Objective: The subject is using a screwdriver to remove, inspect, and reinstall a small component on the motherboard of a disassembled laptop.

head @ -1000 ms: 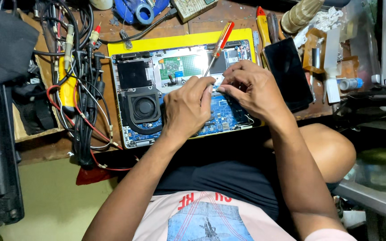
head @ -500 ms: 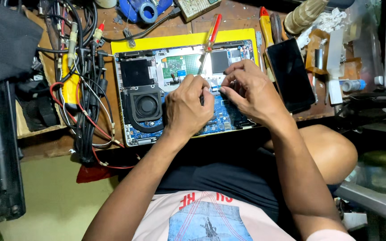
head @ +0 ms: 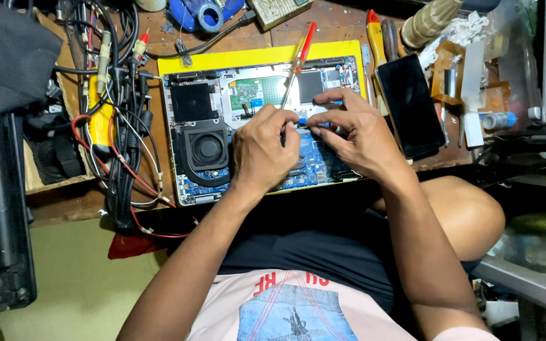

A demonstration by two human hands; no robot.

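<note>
Screwdriver (head: pixel 293 69) with red and clear handle stands in my left hand (head: pixel 263 151), and the grip of this hand is clenched around its thin metal shaft; the handle leans away from me toward the far edge of the surface (head: pixel 323 28). I cannot see the tip, my fingers hide it. My right hand (head: pixel 355 132) lies just beside the left one; its thumb and first fingers are pinched together at a small blue part of the board, and I cannot tell if they really hold something. Both hands rest over the opened laptop (head: pixel 260 126), which lies with its inside up on a yellow mat (head: pixel 222 60), near the front edge of the surface, in the middle. The round black fan (head: pixel 206 148) of the laptop is just beside my left hand, on its left. A dark phone (head: pixel 410 104) lies screen up, touching the right border of the mat. A bunch of black and red cables (head: pixel 121 126) with a yellow tool (head: pixel 100 120) hangs at the left edge of the surface. A roll of blue tape (head: pixel 208 14) is at the far edge.
</note>
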